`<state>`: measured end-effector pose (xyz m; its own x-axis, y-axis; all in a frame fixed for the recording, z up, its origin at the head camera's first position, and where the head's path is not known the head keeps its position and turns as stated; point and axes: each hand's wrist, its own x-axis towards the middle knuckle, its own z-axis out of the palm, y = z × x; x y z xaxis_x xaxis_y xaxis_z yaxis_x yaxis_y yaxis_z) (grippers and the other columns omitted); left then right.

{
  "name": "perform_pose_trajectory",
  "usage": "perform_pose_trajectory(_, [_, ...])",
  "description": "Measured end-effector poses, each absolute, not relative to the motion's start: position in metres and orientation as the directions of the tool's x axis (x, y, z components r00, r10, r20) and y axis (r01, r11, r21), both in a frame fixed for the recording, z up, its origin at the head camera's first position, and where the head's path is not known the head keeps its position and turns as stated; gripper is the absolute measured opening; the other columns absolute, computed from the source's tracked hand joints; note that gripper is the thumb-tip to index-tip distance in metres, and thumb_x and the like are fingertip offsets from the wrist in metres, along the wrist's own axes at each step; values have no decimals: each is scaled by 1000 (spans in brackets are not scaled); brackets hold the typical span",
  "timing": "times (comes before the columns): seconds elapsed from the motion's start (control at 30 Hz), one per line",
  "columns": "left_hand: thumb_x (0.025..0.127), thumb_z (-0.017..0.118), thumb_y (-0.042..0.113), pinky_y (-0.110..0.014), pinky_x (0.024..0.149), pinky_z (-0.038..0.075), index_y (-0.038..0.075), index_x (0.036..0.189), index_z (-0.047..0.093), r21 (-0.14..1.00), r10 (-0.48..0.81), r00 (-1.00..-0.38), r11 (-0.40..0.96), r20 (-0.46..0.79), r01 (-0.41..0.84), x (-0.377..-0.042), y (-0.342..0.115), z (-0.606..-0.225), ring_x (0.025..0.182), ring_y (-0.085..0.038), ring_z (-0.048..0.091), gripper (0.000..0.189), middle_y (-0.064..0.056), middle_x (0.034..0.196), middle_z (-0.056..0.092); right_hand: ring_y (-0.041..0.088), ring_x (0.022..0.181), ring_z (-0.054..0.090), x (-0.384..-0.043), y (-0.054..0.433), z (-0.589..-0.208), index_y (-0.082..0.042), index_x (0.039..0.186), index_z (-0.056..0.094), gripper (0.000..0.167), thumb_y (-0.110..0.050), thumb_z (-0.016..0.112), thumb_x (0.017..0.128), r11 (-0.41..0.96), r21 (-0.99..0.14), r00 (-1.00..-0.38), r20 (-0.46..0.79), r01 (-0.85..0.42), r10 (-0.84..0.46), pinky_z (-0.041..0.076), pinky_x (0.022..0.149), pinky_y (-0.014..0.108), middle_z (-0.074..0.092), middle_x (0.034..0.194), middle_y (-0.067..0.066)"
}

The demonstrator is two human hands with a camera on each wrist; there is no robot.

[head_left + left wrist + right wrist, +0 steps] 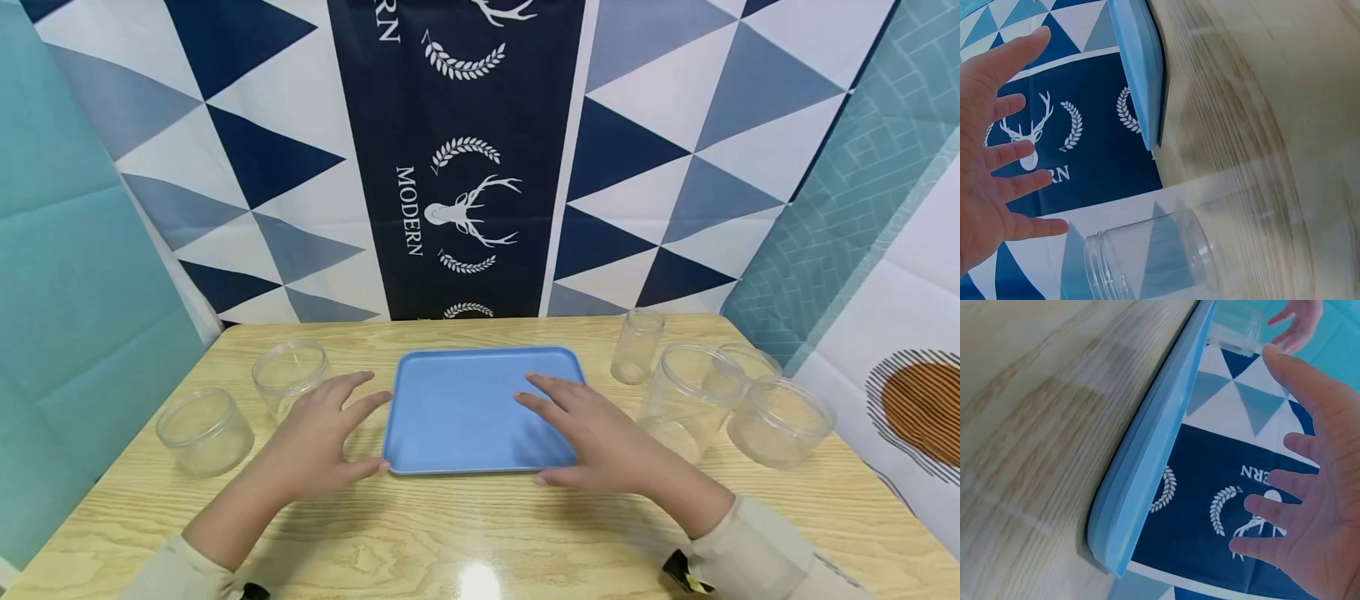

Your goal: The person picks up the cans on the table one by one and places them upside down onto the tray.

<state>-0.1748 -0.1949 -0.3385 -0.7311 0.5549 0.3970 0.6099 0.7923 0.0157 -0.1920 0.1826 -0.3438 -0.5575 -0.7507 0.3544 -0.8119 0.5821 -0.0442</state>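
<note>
A blue rectangular tray (480, 417) lies flat on the wooden table, its raised side also showing in both wrist views. My left hand (322, 437) hovers by the tray's left edge, fingers spread and holding nothing. Over the tray's right side is my right hand (592, 437), fingers apart, likewise holding nothing. In the left wrist view the palm and spread fingers (1016, 181) stand above the table beside the tray wall. The right wrist view shows the right fingers (1266, 547) reaching out in the air above the tray.
Left of the tray stand two clear round jars (206, 433), one partly behind the left hand. To the right are a slim clear jar (637, 346), a tall wide jar (690, 400) and lower jars (780, 421). Patterned cloth (465, 167) hangs behind the table.
</note>
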Motion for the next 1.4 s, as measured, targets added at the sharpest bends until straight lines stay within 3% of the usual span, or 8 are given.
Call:
perform_pose_trajectory(0.53, [70, 82, 53, -64, 89, 45, 13, 132, 60, -21, 544, -732, 808, 410, 588, -179, -206, -334, 122, -42, 49, 77, -20, 136, 51, 32, 137, 37, -196, 160, -340, -11, 149, 39, 90, -49, 79, 77, 557, -101, -557, 322, -824, -765, 36, 107, 53, 30, 156, 13])
perform_pose_trajectory(1.17, [73, 83, 41, -64, 83, 47, 12, 132, 59, -2, 513, -755, 828, 408, 561, -183, -222, -322, 120, -44, 49, 70, -20, 134, 51, 30, 139, 34, -196, 133, -335, -13, 150, 36, 90, -50, 77, 79, 544, -142, -562, 252, -827, -788, 37, 107, 49, 25, 158, 11])
perform_pose_trajectory(1.4, [72, 84, 38, -63, 88, 46, 10, 131, 58, 11, 505, -771, 834, 388, 552, -185, -227, -317, 121, -45, 48, 70, -22, 134, 50, 29, 140, 34, -197, 122, -334, -14, 150, 36, 89, -51, 75, 80, 547, -138, -564, 228, -826, -794, 37, 107, 48, 25, 158, 10])
